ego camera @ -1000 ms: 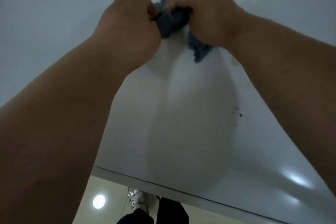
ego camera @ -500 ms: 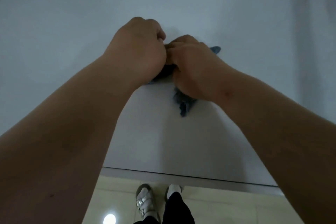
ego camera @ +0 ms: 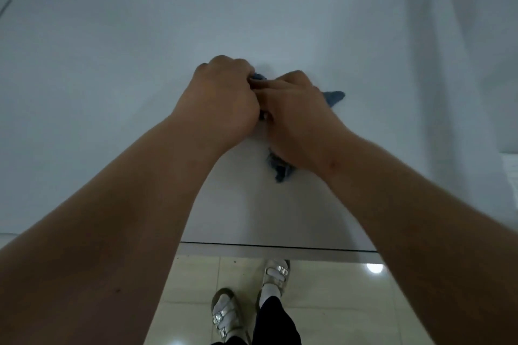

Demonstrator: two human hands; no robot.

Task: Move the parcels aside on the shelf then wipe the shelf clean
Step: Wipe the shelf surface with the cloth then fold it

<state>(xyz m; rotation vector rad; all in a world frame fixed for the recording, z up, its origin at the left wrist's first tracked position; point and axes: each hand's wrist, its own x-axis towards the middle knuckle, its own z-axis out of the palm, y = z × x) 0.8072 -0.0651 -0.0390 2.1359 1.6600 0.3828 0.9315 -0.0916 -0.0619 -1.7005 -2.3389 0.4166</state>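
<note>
Shelf point(ego camera: 112, 92) under cloth point(ego camera: 335, 96), hands

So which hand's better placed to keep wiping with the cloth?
Right, probably. The right hand lies over most of the cloth, whose ends stick out on either side of it. The left hand grips only the far tip.

Blue cloth point(ego camera: 334, 97), plain white shelf point(ego camera: 140, 64), pale cream floor tiles point(ego camera: 196, 283), seemingly silver sandals point(ego camera: 224, 314).
</note>
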